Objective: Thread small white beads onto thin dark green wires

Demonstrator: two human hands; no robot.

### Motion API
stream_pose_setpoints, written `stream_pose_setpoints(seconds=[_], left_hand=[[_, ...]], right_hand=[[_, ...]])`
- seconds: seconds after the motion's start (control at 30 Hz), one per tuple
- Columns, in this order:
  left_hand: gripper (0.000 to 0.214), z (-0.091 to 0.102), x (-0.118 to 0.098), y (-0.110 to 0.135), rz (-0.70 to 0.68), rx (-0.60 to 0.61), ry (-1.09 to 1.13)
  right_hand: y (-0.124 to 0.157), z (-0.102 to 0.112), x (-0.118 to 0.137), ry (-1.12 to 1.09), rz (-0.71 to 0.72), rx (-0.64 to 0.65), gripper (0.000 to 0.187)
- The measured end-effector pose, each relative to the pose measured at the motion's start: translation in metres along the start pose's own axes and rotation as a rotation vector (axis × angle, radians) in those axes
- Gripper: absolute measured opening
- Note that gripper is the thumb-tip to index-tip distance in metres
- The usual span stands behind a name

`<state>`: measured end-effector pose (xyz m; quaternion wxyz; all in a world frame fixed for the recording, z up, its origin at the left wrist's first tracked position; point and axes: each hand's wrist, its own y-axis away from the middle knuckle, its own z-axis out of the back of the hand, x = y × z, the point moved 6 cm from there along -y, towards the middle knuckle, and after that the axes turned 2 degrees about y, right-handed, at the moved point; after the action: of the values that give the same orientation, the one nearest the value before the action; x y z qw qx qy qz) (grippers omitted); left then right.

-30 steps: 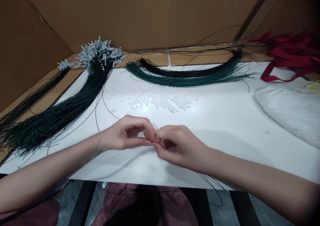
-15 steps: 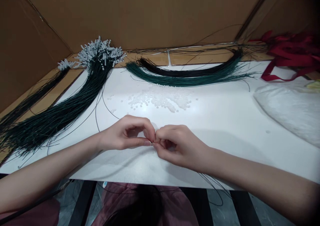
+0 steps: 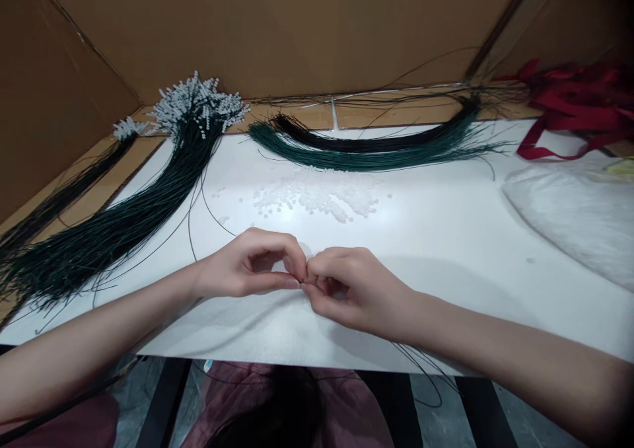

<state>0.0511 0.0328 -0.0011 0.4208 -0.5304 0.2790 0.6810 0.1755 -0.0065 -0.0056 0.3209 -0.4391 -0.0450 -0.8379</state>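
Observation:
My left hand (image 3: 262, 263) and my right hand (image 3: 354, 286) meet fingertip to fingertip above the white board (image 3: 470, 289). Both are closed in a pinch on a thin dark wire (image 3: 300, 283), of which only a tiny bit shows between the fingertips; the fingers hide the rest. Just beyond the hands lies a scatter of small white translucent beads (image 3: 327, 200). Left of them rests a thick bundle of dark green wires (image 3: 148, 203), with white beaded tips (image 3: 198, 104) at the far end.
Behind the beads lie a green wire bundle (image 3: 356, 160) and a black wire bundle (image 3: 376, 145). A thinner bundle with white tips (image 3: 129, 128) is at far left. On the right are red ribbon (image 3: 564, 117) and a clear plastic bag (image 3: 579, 210). Cardboard walls (image 3: 297, 32) enclose the back.

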Motion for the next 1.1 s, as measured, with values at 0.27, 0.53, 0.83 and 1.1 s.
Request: stream_pose_setpoints(seconds=[0.27, 0.53, 0.83, 1.1], left_hand=[[0.008, -0.0006, 0.0001, -0.0004, 0.003, 0.004, 0.016], [0.004, -0.0005, -0.0016, -0.0018, -0.005, -0.002, -0.015], [0.005, -0.0007, -0.0003, -0.0018, -0.003, 0.003, 0.002], [0.005, 0.0000, -0.0012, -0.0008, -0.002, 0.004, -0.016]], right_hand=[[-0.0006, -0.0004, 0.0010, 0.006, 0.001, 0.003, 0.024], [-0.0003, 0.0000, 0.0013, 0.008, -0.003, 0.012, 0.021], [-0.0003, 0.0000, 0.0017, 0.016, -0.007, 0.020, 0.019], [-0.0005, -0.0003, 0.0016, 0.012, -0.010, 0.029, 0.018]])
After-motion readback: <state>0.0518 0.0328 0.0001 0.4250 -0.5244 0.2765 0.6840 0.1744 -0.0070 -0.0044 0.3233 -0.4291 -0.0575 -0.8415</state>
